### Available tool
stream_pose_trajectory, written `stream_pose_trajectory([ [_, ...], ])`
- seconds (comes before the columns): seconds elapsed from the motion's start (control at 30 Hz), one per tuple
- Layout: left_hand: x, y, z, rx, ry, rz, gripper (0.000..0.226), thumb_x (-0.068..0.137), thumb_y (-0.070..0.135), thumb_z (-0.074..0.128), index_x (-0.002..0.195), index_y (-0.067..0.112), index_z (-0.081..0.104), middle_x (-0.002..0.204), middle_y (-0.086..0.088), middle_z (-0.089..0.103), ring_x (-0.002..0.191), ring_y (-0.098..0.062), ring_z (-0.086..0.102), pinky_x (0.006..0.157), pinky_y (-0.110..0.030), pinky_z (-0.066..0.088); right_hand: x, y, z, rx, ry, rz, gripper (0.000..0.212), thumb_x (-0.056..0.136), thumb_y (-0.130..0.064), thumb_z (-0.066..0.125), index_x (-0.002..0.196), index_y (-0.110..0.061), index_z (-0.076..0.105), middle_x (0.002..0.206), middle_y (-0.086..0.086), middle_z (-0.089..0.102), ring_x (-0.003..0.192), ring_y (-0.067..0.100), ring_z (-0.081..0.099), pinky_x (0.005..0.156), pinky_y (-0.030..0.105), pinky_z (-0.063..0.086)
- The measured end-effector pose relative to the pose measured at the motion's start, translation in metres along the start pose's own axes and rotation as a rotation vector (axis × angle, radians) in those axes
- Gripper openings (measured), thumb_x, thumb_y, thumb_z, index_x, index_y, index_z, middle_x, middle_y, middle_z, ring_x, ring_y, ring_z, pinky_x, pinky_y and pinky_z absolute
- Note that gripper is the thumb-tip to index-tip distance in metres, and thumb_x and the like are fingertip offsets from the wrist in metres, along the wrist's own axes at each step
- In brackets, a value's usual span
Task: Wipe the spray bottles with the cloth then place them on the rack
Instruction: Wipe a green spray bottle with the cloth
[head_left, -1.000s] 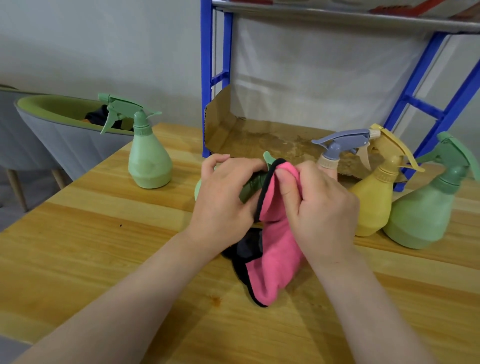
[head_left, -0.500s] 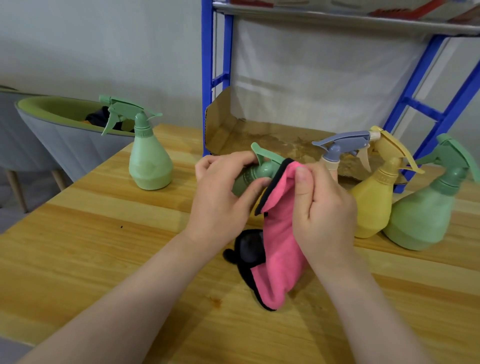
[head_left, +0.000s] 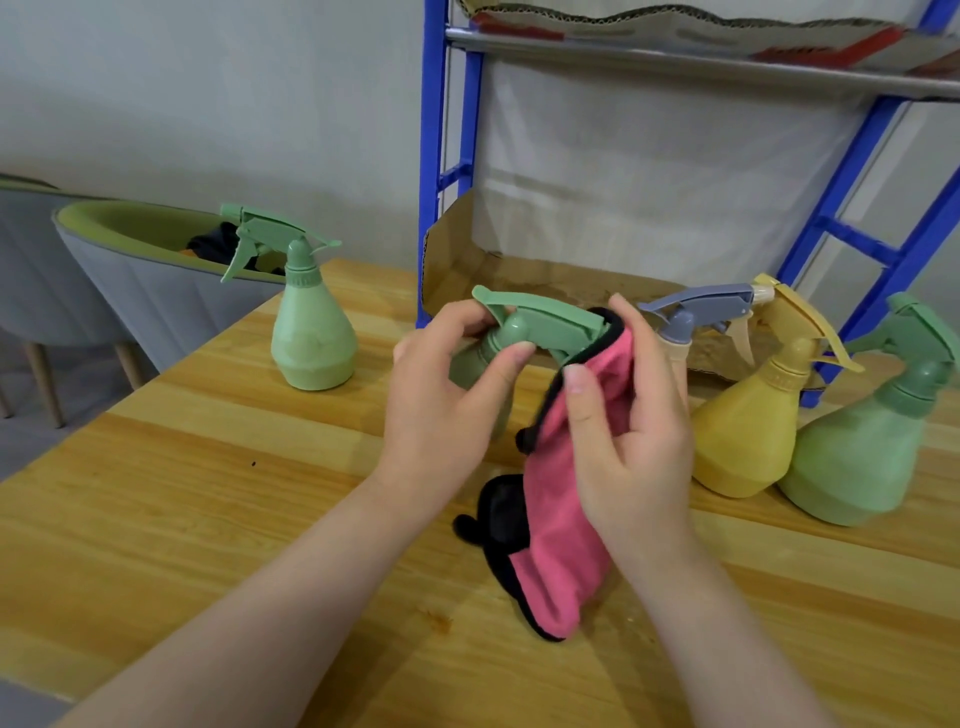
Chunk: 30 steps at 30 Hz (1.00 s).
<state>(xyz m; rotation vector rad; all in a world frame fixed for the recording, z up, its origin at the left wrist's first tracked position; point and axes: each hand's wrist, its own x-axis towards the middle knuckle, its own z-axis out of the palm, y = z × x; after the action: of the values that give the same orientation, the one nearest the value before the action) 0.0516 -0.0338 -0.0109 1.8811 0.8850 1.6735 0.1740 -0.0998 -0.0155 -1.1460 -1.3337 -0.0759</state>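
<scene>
From the head view we see our left hand (head_left: 441, 410) curled round a green spray bottle (head_left: 524, 332), held above the wooden tabletop (head_left: 208, 493), thumb on its neck and fingers behind the trigger head. Our right hand (head_left: 628, 441) pinches a pink cloth (head_left: 566, 519) with a black edge, and the top of the cloth is pressed over the nozzle end of that bottle while its lower end hangs down to the tabletop.

To the far left a second green bottle (head_left: 311, 332) stands upright on the tabletop, well apart from our hands. To the right stand three more: a bottle with a grey trigger head (head_left: 696, 312), mostly hidden behind our right hand, a yellow bottle (head_left: 748, 421) just beside it, and a larger green bottle (head_left: 857, 447) touching the yellow one.

The blue rack (head_left: 434, 156) rises at the far edge, with cardboard (head_left: 519, 270) lying on its lower shelf. A grey chair (head_left: 130, 291) stands at the far left.
</scene>
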Motion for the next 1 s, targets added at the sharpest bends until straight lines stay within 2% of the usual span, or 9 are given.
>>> stream_pose_trajectory([
  [0.07,-0.001,-0.001,0.002,-0.064,-0.041,-0.017,0.031,0.084,0.045,0.061,0.103,0.021,0.065,0.100,0.014,0.067,0.104,-0.019,0.062,0.092,-0.045,0.050,-0.001,-0.004,-0.001,0.040,-0.034,-0.018,0.045,0.093,-0.026,0.056,0.133,-0.006,0.050,0.115,-0.051,0.047,0.112,-0.022,0.048,0.095,0.002,0.035],
  [0.27,-0.013,-0.002,0.012,-0.156,-0.108,-0.030,0.019,0.087,0.036,0.058,0.099,0.021,0.061,0.098,0.011,0.065,0.100,-0.017,0.062,0.092,-0.045,0.050,-0.004,-0.005,0.003,-0.004,0.038,0.014,0.010,0.093,-0.008,0.061,0.099,-0.010,0.052,0.084,-0.028,0.052,0.093,-0.031,0.047,0.078,-0.008,0.032],
  [0.43,-0.017,-0.001,0.017,-0.284,-0.157,-0.082,0.020,0.089,0.027,0.061,0.103,0.012,0.061,0.101,0.003,0.067,0.100,-0.014,0.062,0.090,-0.029,0.049,0.003,-0.006,-0.002,-0.070,0.024,0.098,0.031,0.096,-0.042,0.051,0.082,-0.014,0.056,0.068,-0.027,0.056,0.074,-0.014,0.056,0.064,0.001,0.037],
  [0.53,-0.013,0.001,0.015,-0.312,-0.140,-0.076,0.011,0.091,0.017,0.063,0.101,0.020,0.061,0.098,0.011,0.066,0.097,-0.006,0.062,0.087,-0.022,0.048,0.006,-0.008,-0.003,-0.051,-0.032,0.072,0.024,0.098,-0.032,0.054,0.082,-0.014,0.053,0.082,-0.036,0.057,0.078,-0.017,0.055,0.068,-0.001,0.037],
  [0.63,-0.006,0.002,0.008,-0.356,-0.105,-0.083,0.016,0.093,0.003,0.062,0.102,0.016,0.061,0.098,0.008,0.067,0.095,-0.004,0.063,0.085,-0.018,0.047,0.006,-0.010,-0.001,0.000,-0.080,0.058,0.010,0.097,-0.006,0.056,0.096,0.002,0.062,0.083,-0.027,0.054,0.090,-0.027,0.049,0.079,-0.005,0.034],
  [0.73,-0.006,0.001,0.007,-0.377,-0.106,-0.101,0.015,0.094,0.003,0.061,0.104,0.014,0.062,0.101,0.003,0.068,0.096,-0.006,0.064,0.086,-0.019,0.048,0.007,-0.012,0.000,0.012,-0.097,0.080,0.011,0.097,-0.008,0.058,0.098,0.000,0.065,0.083,-0.026,0.055,0.088,-0.027,0.049,0.077,-0.005,0.034],
  [0.8,-0.008,0.001,0.011,-0.354,-0.112,-0.101,0.016,0.093,0.005,0.062,0.103,0.018,0.062,0.102,0.000,0.068,0.097,-0.007,0.063,0.087,-0.020,0.048,0.006,-0.012,-0.002,-0.090,-0.073,0.067,0.017,0.097,-0.021,0.058,0.085,-0.009,0.062,0.074,-0.027,0.054,0.081,-0.022,0.050,0.070,-0.002,0.036],
  [0.9,-0.009,0.002,0.014,-0.361,-0.113,-0.114,0.015,0.092,0.007,0.062,0.102,0.018,0.062,0.102,-0.001,0.067,0.097,-0.008,0.063,0.089,-0.021,0.048,0.010,-0.007,-0.008,-0.063,-0.095,0.187,0.034,0.093,-0.040,0.061,0.076,-0.011,0.062,0.065,-0.005,0.061,0.072,0.000,0.058,0.064,0.011,0.046],
  [1.0,-0.006,0.000,0.013,-0.400,-0.099,-0.147,0.011,0.090,0.013,0.060,0.102,0.013,0.062,0.100,-0.004,0.068,0.097,-0.013,0.063,0.089,-0.027,0.050,0.018,-0.012,-0.011,0.493,-0.153,0.534,0.033,0.083,-0.032,0.072,0.104,-0.007,0.069,0.098,0.009,0.075,0.097,0.020,0.071,0.090,0.035,0.057],
])
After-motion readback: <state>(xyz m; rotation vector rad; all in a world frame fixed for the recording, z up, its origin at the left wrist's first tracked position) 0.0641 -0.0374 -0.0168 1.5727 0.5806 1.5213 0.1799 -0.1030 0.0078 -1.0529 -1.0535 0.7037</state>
